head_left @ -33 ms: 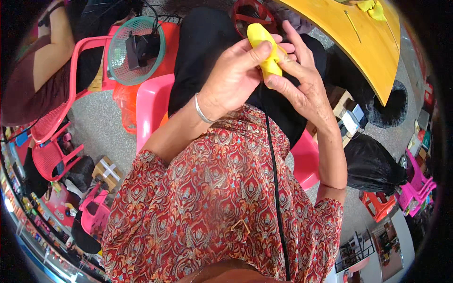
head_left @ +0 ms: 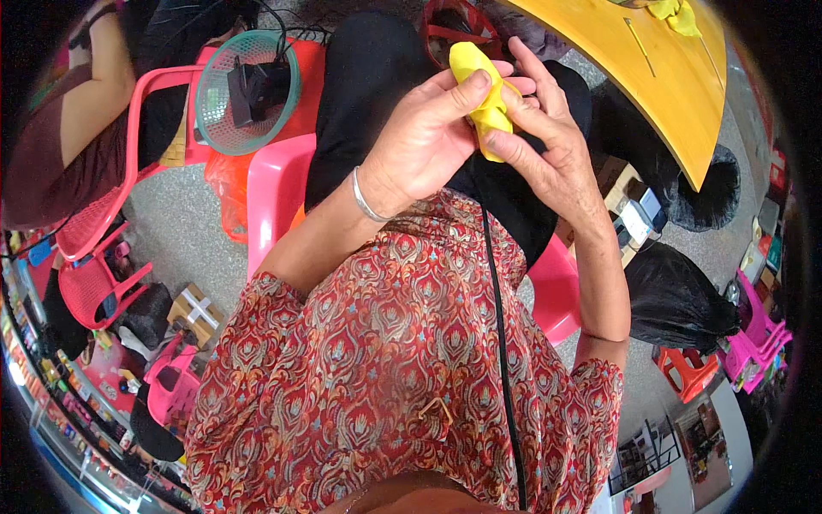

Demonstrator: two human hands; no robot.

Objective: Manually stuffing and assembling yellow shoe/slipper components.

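Note:
Above my lap I hold a soft, bright yellow piece (head_left: 469, 62) between both hands; whether it is cloth or some other pliable sheet I cannot tell. My left hand (head_left: 428, 124), with a silver bracelet on its wrist, has its thumb pressed on the piece's upper half and its fingers behind. My right hand (head_left: 552, 146) pinches the lower half between thumb and index finger, its other fingers stretched out or partly hidden. The piece is gathered where the hands meet, with a rounded upper end and a lower end by my right thumb.
A yellow table (head_left: 685, 103) at the upper right bears a thin yellow stick (head_left: 639, 47) and more yellow material (head_left: 682, 19). At left, a mesh basket (head_left: 205, 107) with dark items sits on a pink chair (head_left: 141, 111) beside another person's arm (head_left: 103, 103). A black bag (head_left: 681, 295) lies right.
The lower end of the yellow piece now reaches a little further down past my right thumb, and its folds have shifted. Both hands stay nearly in place.

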